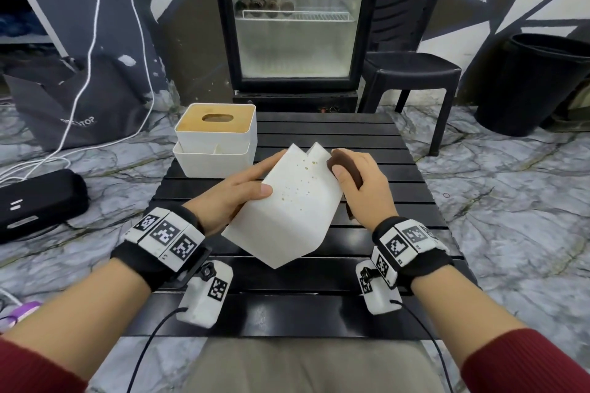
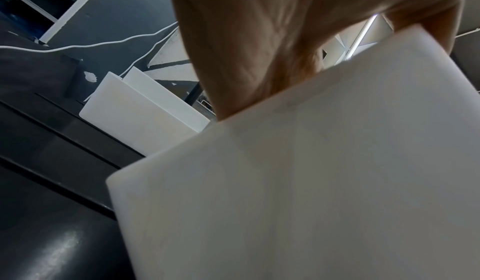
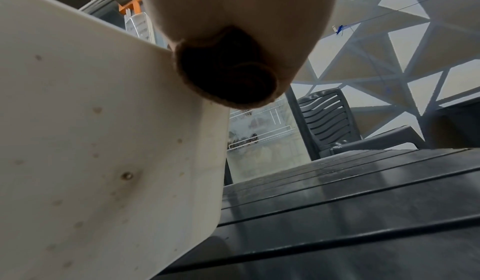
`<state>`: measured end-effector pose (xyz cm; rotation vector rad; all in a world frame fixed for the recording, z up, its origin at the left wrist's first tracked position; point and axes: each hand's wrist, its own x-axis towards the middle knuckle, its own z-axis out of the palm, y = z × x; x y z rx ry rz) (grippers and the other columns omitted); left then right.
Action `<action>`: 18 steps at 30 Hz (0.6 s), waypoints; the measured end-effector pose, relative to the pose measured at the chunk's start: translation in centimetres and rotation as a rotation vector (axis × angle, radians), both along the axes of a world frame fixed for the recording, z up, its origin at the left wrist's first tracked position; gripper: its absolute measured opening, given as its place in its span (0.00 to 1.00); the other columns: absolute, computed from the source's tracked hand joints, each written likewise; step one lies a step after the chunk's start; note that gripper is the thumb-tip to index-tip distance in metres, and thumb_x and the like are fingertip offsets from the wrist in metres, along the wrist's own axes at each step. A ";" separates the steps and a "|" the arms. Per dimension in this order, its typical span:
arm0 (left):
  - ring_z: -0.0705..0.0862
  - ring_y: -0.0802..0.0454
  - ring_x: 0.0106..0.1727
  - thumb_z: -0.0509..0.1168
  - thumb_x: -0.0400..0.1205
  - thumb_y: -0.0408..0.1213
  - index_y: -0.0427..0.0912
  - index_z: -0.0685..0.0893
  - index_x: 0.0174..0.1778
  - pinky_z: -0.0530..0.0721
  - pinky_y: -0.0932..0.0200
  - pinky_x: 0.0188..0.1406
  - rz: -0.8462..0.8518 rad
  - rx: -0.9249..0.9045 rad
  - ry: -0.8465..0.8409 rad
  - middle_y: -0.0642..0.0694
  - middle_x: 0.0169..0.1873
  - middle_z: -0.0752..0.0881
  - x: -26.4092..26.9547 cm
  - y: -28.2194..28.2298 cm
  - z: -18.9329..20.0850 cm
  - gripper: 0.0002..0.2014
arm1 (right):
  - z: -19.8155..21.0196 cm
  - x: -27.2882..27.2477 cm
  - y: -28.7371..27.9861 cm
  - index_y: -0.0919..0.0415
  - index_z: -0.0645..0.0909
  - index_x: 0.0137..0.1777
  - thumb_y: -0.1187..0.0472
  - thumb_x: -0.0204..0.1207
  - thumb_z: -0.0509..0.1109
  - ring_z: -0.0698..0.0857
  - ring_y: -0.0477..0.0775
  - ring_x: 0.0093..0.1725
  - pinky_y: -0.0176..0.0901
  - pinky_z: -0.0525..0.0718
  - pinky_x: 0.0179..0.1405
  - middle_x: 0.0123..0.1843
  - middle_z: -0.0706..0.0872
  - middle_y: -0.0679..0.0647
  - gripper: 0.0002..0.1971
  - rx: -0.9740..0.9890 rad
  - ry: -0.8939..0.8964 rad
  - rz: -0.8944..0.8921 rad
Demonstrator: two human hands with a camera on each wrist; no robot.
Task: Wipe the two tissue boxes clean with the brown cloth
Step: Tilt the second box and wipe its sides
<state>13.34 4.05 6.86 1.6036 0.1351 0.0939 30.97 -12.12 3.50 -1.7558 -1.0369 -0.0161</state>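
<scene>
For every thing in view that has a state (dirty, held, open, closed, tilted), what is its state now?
Spotted tissue box: tilted, held above the table, brown spots on its face.
Brown cloth: bunched, at the box's upper right edge.
Left hand: holds the spotted box.
Right hand: grips the cloth.
Second tissue box: upright on the table, wooden lid on.
Fridge: glass door closed.
</scene>
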 end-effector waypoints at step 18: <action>0.82 0.52 0.64 0.65 0.68 0.52 0.70 0.71 0.71 0.76 0.55 0.60 0.038 0.040 0.024 0.57 0.68 0.81 -0.3 -0.4 0.4 0.32 | 0.4 1.2 -3.9 0.50 0.78 0.63 0.54 0.79 0.63 0.79 0.49 0.53 0.39 0.72 0.52 0.50 0.79 0.46 0.14 -0.164 -0.030 -0.074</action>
